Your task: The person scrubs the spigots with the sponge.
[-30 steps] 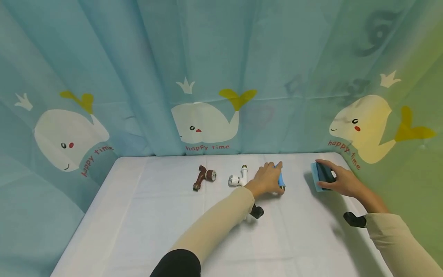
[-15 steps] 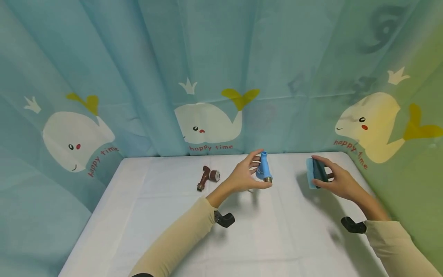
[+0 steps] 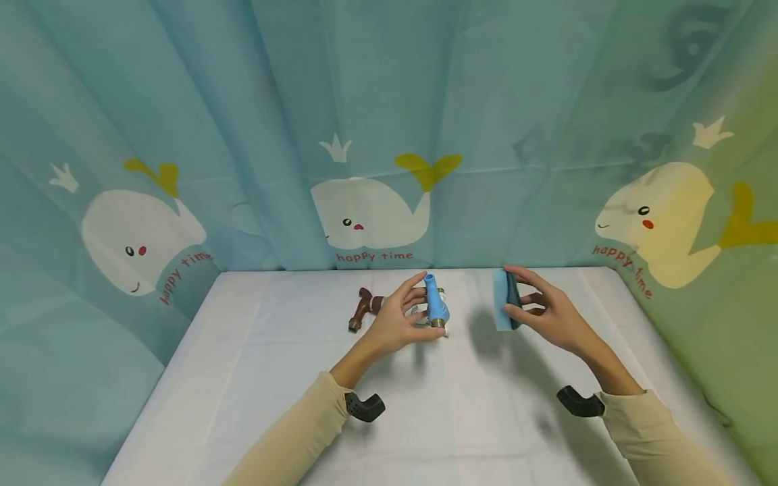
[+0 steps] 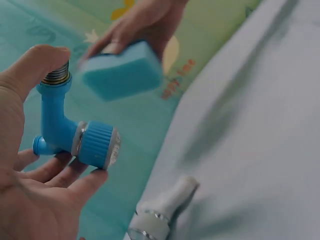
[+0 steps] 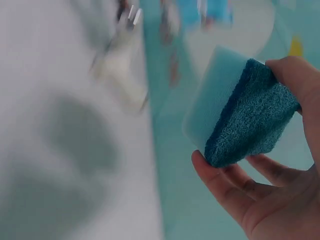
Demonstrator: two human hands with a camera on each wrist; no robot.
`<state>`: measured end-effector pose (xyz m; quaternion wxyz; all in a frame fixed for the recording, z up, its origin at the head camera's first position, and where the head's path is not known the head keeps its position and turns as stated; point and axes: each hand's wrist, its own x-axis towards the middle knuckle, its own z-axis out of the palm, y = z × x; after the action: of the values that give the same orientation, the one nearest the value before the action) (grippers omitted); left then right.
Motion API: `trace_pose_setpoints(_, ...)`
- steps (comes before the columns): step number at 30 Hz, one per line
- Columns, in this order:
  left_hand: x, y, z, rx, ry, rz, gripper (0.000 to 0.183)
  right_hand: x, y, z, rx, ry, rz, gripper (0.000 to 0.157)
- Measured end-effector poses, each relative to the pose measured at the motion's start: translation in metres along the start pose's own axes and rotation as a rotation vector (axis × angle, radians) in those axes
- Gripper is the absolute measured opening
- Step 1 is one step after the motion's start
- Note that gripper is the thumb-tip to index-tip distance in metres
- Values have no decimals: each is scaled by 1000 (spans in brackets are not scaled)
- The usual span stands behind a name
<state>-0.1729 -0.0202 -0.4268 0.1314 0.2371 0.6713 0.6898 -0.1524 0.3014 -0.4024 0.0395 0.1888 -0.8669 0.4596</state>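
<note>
Being lifted off the counter [image 3: 273,391], the blue tap [image 3: 435,302] has just been carried toward nine o'clock by the left hand [image 3: 394,325]; a second ago it was reached for near the back edge. The sponge [image 3: 501,300] has been shifted the same way by the right hand [image 3: 558,317], so the gap has been narrowed. Judged from this, both items are now ready to be worked together, but contact is not yet made.

Blue tap: gripped end to end by the left fingers. In the left wrist view, the threaded brass end [image 4: 56,76] is pressed by the thumb at twelve o'clock; the ribbed knob [image 4: 95,145] is propped from six o'clock by fingertips. In the head view the tap is seen near-upright, at about two o'clock from the palm.

Sponge: pinched by the right fingers, at three o'clock from the blue tap, near. The foam layer [image 5: 210,97] is turned toward the tap, the dark scouring layer [image 5: 255,115] toward the palm.

Left on the counter: brown tap [image 3: 362,310], ten o'clock from the left hand; white tap [image 4: 160,212], mostly hidden behind that hand in the head view.
</note>
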Motion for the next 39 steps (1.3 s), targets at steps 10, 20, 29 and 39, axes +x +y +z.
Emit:
trace_pose_setpoints(10,-7,17,0,-148,-49,35,106,17,-61,52,-68,-94,-305,71)
trace_pose_setpoints(20,-18,20,-1,-178,-70,49,105,20,-66,50,-91,-100,-306,69)
trace_pose_setpoints(29,-24,21,-4,-121,-78,85,101,22,-68,50,-78,-98,-312,70)
trace_pose_setpoints(39,-28,21,-8,-27,-65,141,99,21,-71,53,-59,-104,-284,71)
